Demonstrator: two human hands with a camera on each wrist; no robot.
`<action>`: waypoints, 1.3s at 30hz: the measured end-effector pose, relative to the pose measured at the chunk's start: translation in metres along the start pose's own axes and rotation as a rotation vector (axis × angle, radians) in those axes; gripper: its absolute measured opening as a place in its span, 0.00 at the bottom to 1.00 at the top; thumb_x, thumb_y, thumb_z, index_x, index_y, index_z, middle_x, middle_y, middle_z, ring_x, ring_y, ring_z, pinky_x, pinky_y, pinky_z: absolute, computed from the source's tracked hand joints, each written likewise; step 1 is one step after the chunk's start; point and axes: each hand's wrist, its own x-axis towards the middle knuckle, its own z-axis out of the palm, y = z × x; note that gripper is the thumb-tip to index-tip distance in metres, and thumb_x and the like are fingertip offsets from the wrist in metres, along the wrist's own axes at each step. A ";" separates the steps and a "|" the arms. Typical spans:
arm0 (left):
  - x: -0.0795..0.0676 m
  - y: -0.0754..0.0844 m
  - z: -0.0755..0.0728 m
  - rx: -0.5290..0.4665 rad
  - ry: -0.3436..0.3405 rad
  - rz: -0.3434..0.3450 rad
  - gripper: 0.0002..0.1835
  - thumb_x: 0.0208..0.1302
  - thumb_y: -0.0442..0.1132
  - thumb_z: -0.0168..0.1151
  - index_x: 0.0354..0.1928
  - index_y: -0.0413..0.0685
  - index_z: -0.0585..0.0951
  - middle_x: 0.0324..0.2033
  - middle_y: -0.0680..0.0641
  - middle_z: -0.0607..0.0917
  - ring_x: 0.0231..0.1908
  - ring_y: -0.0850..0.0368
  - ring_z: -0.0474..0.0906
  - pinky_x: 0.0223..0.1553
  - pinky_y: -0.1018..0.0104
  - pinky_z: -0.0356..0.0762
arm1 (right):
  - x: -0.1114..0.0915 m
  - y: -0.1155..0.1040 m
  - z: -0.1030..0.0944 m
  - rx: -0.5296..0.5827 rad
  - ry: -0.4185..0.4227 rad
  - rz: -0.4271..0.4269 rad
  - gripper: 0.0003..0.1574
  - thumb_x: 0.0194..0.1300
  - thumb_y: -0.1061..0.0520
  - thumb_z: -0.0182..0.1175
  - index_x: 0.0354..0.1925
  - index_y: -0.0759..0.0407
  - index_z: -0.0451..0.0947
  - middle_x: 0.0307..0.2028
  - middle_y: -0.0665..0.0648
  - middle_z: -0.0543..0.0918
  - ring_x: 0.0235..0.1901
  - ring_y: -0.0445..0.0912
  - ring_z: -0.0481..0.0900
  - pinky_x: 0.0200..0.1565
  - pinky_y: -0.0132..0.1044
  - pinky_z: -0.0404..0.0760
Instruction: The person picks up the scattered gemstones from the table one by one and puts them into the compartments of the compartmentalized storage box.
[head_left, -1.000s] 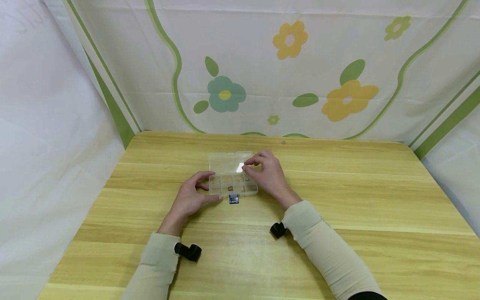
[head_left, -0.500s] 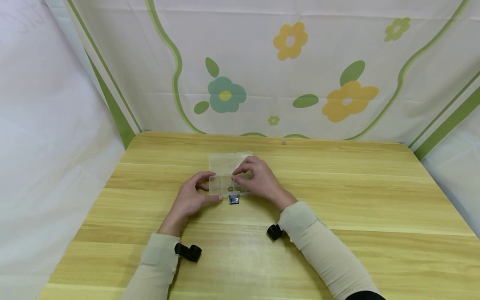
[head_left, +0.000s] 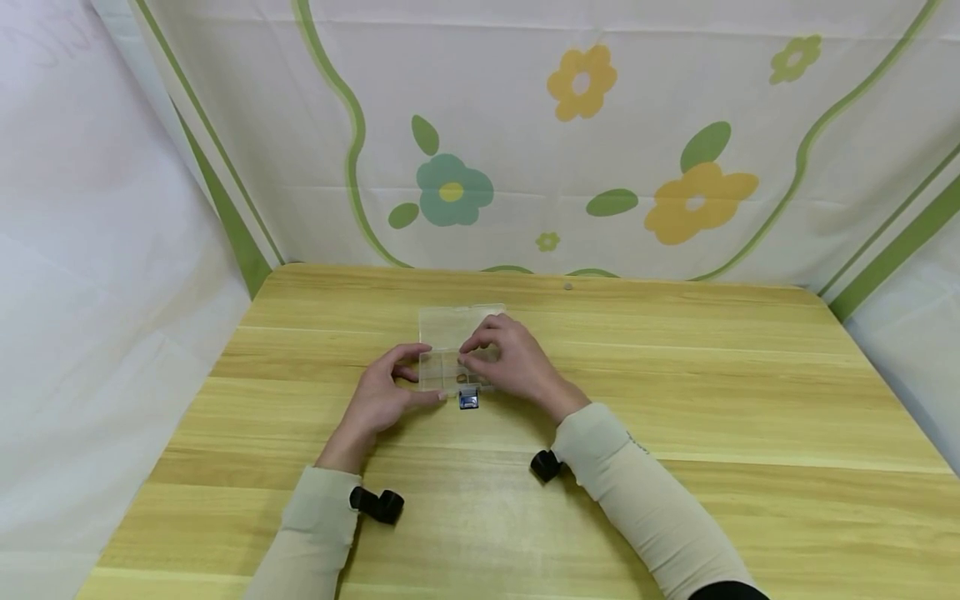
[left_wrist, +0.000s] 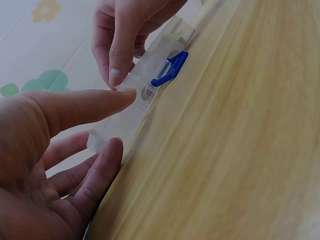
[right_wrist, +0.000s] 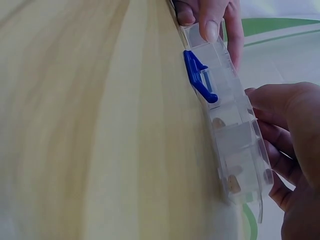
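A clear plastic compartment box (head_left: 431, 372) lies on the table, its lid (head_left: 448, 327) folded back and a blue latch (head_left: 468, 400) hanging at the front. My left hand (head_left: 382, 396) grips the box's left end, thumb at the front wall and fingers behind. My right hand (head_left: 513, 358) is over the right half, thumb and forefinger drawn together at a middle compartment. Whether a small piece sits between those fingertips I cannot tell. One small brown piece (head_left: 461, 378) lies in a front compartment; the right wrist view shows another brown piece (right_wrist: 233, 183) near the right end.
A small round grey piece (head_left: 567, 287) lies by the table's back edge. The wood-grain table (head_left: 712, 375) meets a white curtain (head_left: 517, 125) with printed flowers behind it. Each wrist carries a black camera, such as the left camera (head_left: 378, 504).
My right hand has moved left and slightly down, from the box's right side to its middle compartments. The left hand and the box have stayed put.
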 end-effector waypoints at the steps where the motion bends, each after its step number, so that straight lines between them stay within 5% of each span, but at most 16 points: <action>1: 0.000 0.000 0.000 0.000 0.001 0.001 0.39 0.56 0.39 0.85 0.71 0.59 0.80 0.66 0.46 0.81 0.56 0.45 0.79 0.53 0.59 0.74 | 0.000 0.000 0.000 0.000 -0.001 0.000 0.05 0.70 0.52 0.74 0.41 0.51 0.93 0.41 0.49 0.87 0.46 0.46 0.84 0.82 0.52 0.60; 18: 0.000 -0.001 0.000 0.001 -0.001 0.003 0.39 0.56 0.40 0.85 0.71 0.60 0.79 0.68 0.47 0.80 0.57 0.46 0.78 0.53 0.59 0.74 | 0.000 0.000 0.002 0.004 -0.001 0.009 0.06 0.70 0.51 0.75 0.41 0.51 0.93 0.41 0.48 0.87 0.47 0.46 0.83 0.83 0.51 0.58; 24: 0.000 -0.001 0.000 0.000 -0.001 -0.003 0.39 0.56 0.39 0.85 0.71 0.60 0.80 0.68 0.48 0.80 0.57 0.47 0.78 0.54 0.59 0.74 | 0.000 0.001 0.001 0.009 0.019 0.012 0.06 0.69 0.50 0.76 0.40 0.50 0.93 0.40 0.48 0.87 0.46 0.45 0.83 0.72 0.50 0.75; 30: 0.000 0.000 0.000 -0.001 0.000 -0.009 0.39 0.56 0.39 0.85 0.70 0.62 0.80 0.67 0.48 0.81 0.57 0.47 0.78 0.54 0.58 0.74 | -0.001 0.004 -0.002 0.000 0.039 0.008 0.06 0.68 0.51 0.76 0.40 0.51 0.93 0.40 0.49 0.88 0.47 0.46 0.82 0.74 0.50 0.74; 39: 0.001 0.000 0.000 0.011 0.010 -0.025 0.40 0.54 0.39 0.85 0.70 0.61 0.80 0.63 0.47 0.82 0.56 0.46 0.78 0.53 0.59 0.73 | -0.001 0.012 -0.014 -0.009 0.054 0.066 0.06 0.66 0.52 0.78 0.39 0.51 0.92 0.41 0.50 0.88 0.47 0.48 0.83 0.54 0.48 0.83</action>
